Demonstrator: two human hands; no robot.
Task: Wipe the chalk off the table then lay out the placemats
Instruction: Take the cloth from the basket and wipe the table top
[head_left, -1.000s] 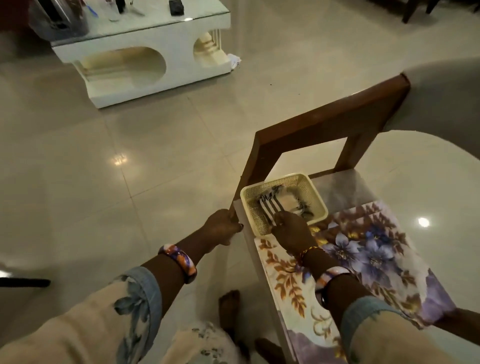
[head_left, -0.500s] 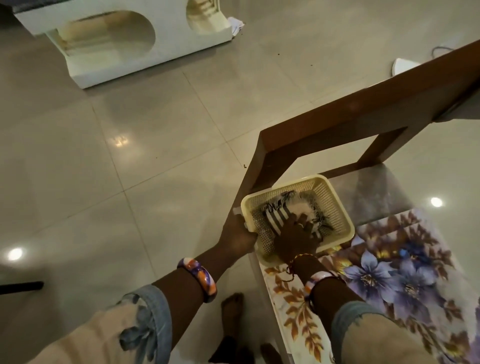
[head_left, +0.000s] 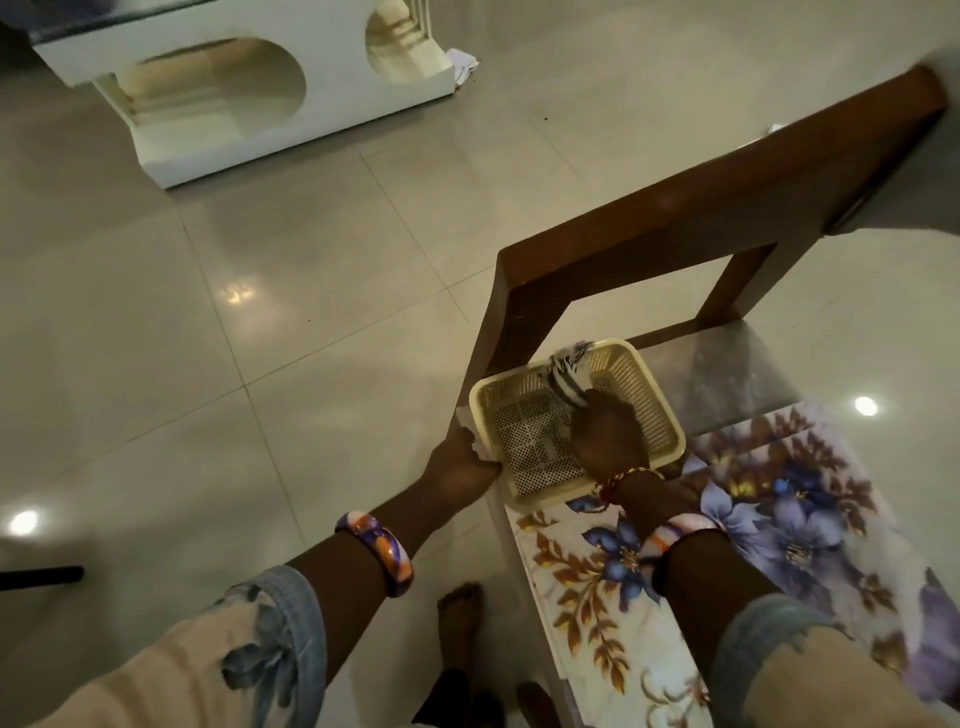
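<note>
Two hands are in my view, both at the near corner of the glass worktop (head_left: 727, 374). One wooden chair (head_left: 701, 218) stands against that corner, its dark back rising just behind the basket and blocking my sight of the floor beyond. One white cabinet (head_left: 249, 104) with round cut-outs sits well apart across the tiled floor (head_left: 208, 312), and one crumpled white scrap (head_left: 464, 63) lies at its foot. I count two bangles, one on each wrist, and a thin thread band on the right wrist.

One cream mesh basket (head_left: 660, 415) rests on the worktop, touching the far edge of the floral placemat (head_left: 779, 519). My left hand (head_left: 460, 462) curls its fingers round the worktop corner just beside the basket. My right hand (head_left: 608, 436) reaches inside the basket and grips one striped cloth (head_left: 563, 376), black and white, bunched into a roll and tilted up toward the far rim. I cannot tell whether more placemats lie under the top one, though stepped edges show at its far end.
</note>
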